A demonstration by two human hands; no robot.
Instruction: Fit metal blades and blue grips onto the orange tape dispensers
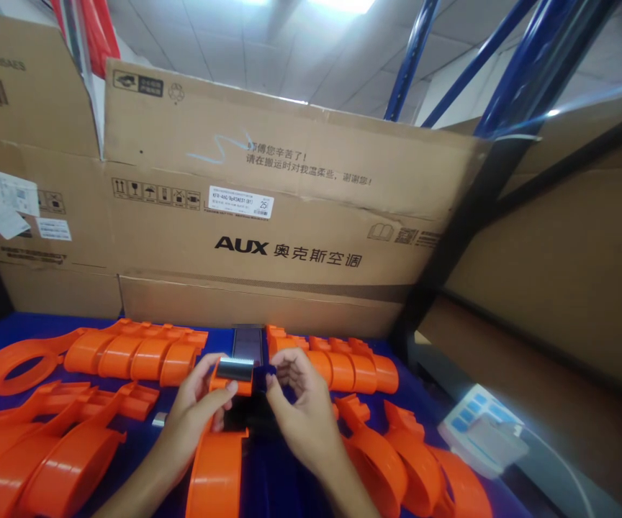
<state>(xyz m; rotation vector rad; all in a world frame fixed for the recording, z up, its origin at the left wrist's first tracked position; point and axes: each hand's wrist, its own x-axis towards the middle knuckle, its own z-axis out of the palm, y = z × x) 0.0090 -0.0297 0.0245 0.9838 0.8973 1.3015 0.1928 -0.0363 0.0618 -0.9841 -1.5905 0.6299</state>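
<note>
In my left hand [200, 396] is an orange plastic tape dispenser [217, 471], thumb on its near side. Its upper end carries a dark plate with a serrated metal edge [236, 365], turned up toward me, and its round body hangs below. My right hand [300, 392] is just to the right, fingers curled and thumb against the forefinger, closed on a small dark blue piece [265, 371] beside the dispenser's head. That piece's shape is hard to make out against the dark blue background. Left of my left wrist lies a small metal piece [160, 419].
Rows of orange dispensers [146, 352] lie at the back left, with more at front left [68, 460], back right [346, 367] and front right [391, 460]. A white device with blue keys [484, 428] stands right. Cardboard [289, 216] walls the back beside a blue post [467, 194].
</note>
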